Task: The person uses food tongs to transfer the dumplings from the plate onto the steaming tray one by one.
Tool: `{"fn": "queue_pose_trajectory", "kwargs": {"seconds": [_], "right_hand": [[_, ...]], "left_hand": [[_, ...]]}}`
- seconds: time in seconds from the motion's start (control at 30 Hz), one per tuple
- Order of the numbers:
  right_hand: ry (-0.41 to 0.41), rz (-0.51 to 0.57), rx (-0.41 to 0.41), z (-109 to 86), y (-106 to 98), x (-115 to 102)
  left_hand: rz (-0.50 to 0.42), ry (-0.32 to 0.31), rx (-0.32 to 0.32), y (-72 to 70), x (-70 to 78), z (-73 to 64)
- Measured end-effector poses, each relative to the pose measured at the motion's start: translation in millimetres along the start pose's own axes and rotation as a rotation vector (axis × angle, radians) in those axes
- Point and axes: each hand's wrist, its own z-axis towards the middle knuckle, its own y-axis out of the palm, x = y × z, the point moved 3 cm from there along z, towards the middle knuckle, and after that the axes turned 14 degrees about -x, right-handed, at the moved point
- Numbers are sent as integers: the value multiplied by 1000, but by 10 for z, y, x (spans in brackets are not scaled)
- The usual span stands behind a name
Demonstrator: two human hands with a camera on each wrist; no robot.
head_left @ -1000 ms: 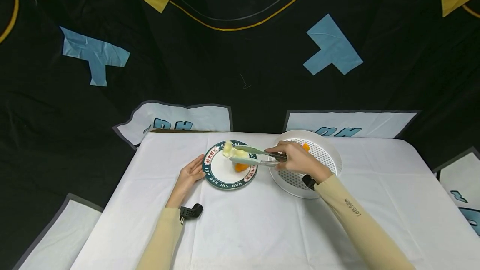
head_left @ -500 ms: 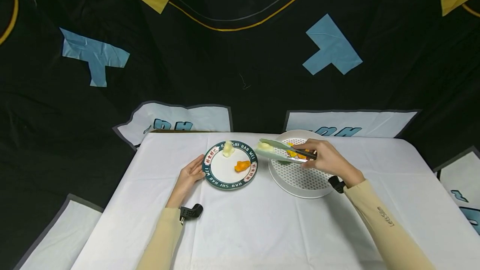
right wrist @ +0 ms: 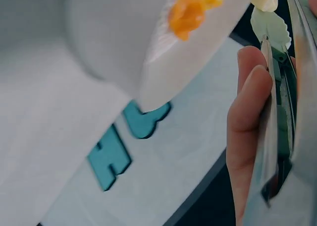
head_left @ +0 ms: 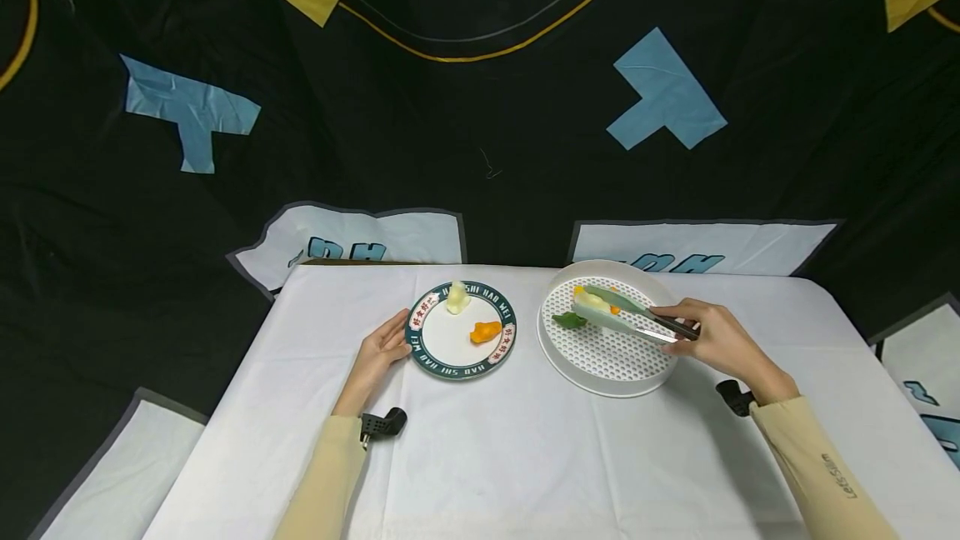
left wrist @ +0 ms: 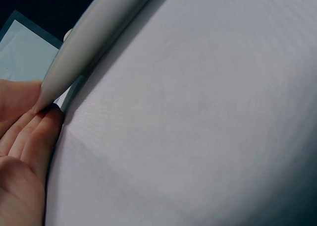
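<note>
My right hand [head_left: 701, 338] grips a pair of pale green tongs [head_left: 621, 312] by the handle; its fingers [right wrist: 247, 117] are curled round the tongs [right wrist: 277, 112]. The tong tips lie over the white perforated tray [head_left: 600, 357], at a pale yellow piece [head_left: 587, 300] and orange pieces [head_left: 613, 298]; whether they clamp anything is unclear. A green leaf [head_left: 569, 320] lies in the tray. My left hand [head_left: 381, 350] rests with straight fingers [left wrist: 27, 137] against the rim of a green-rimmed plate [head_left: 431, 361], which holds a pale piece [head_left: 456, 297] and an orange piece [head_left: 485, 331].
A white cloth [head_left: 525, 457] covers the table, whose far edge meets a dark patterned backdrop [head_left: 480, 107]. The tray wall [right wrist: 163, 62] with orange food [right wrist: 190, 8] fills the top of the right wrist view. Plate rim [left wrist: 94, 37] shows in the left wrist view.
My right hand has carried the tongs from the plate rightward to the tray and lowered them there. The left hand and plate have stayed still.
</note>
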Motion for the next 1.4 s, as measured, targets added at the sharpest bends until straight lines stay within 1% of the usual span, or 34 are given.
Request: {"fn": "queue_pose_trajectory", "kwargs": {"seconds": [0.13,0.27,0.5,0.7,0.9,1.07,1.4], "right_hand": [[18,-21,3,-102,22,93],[44,-40,-4,-150,53,133],[92,-58,-41,-147,104,144],[91,-46,-20,-103,108,118],[62,-24,-2,-25,85,-26],[30,-14,-10,72,94,-189],[-95,-49,-36,331,224,-523]], "left_hand": [[12,2,0,3,6,1],[15,0,3,0,2,3],[-6,8,0,-6,-19,10],[-15,14,-2,-11,-25,4],[-13,16,-1,-9,-21,-2],[-10,12,2,-13,-22,-2],[9,0,9,-2,4,0]]}}
